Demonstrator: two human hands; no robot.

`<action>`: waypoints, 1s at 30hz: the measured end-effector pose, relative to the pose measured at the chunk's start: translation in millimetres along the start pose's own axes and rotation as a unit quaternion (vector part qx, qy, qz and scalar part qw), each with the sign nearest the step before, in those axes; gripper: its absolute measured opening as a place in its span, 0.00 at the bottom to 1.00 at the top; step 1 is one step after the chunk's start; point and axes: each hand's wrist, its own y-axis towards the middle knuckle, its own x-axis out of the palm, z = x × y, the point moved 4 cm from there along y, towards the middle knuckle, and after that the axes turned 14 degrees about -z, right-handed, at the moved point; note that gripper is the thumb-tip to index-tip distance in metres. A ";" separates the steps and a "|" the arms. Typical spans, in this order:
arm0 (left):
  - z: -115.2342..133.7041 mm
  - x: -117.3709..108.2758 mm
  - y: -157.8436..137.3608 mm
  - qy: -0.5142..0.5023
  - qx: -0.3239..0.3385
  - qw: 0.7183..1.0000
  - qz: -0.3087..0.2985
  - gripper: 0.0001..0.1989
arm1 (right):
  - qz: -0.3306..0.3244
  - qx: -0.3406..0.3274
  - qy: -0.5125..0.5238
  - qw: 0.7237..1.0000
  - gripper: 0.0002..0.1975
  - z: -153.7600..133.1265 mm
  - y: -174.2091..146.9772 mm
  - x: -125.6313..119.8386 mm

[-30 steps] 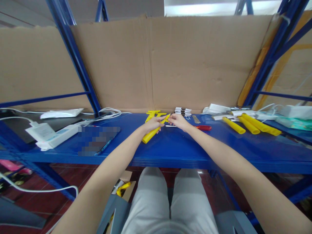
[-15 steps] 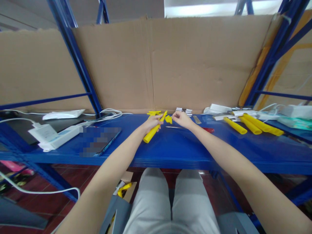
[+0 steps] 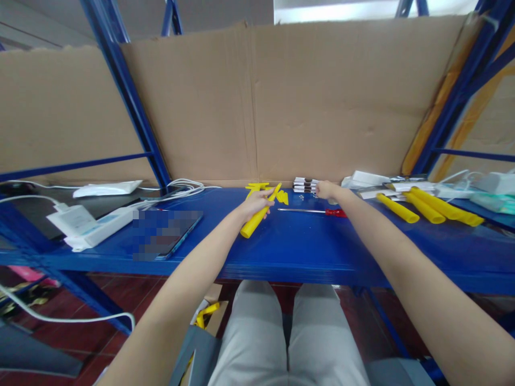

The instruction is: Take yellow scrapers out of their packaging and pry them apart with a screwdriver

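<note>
The left hand (image 3: 257,203) is closed round a long, smooth, yellow plastic-looking tube (image 3: 252,223), fingers wrapped over its middle. The tube slants above the blue metal shelf top (image 3: 289,246), its round, wider end toward the person and its narrower tip pointing away to the right. Just right of that tip lie some small, bright yellow, irregular pieces (image 3: 282,198), while a flat, yellow, branched part (image 3: 256,187) shows behind the left hand.

The right hand (image 3: 328,190) is at the far side of the shelf top, fingers drawn together and pointing down beside a stack of white-and-black paper-like packets (image 3: 304,184). Its grip looks narrow (whether anything is pinched there, I cannot tell). A few tiny, shiny, metallic-looking bits (image 3: 301,197) lie in front of the packets. Nearer the person, a screwdriver with a thin metal shaft and a translucent red handle (image 3: 335,213) lies crosswise, shaft to the left. Well to the right, several yellow plastic-looking tubes (image 3: 397,208) lie side by side.
</note>
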 end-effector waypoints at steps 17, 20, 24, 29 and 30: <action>1.0 4.3 0.1 0.012 0.006 1.000 -0.018 0.33 | -0.008 -0.010 -0.112 0.994 0.18 9.6 2.6 15.1; 0.9 5.1 0.4 0.012 0.008 1.000 -0.021 0.33 | -0.011 -0.012 -0.121 0.993 0.17 9.2 4.1 16.2; -0.2 5.4 1.1 0.013 0.003 1.000 -0.023 0.34 | -0.005 -0.012 -0.100 0.995 0.15 11.7 7.2 17.0; -1.9 4.2 2.4 0.018 0.004 1.000 -0.022 0.34 | 0.019 0.006 -0.046 0.999 0.14 22.3 9.5 14.1; -2.0 4.2 2.3 0.021 0.005 1.000 -0.022 0.34 | 0.026 0.005 -0.034 0.999 0.14 24.7 9.5 13.4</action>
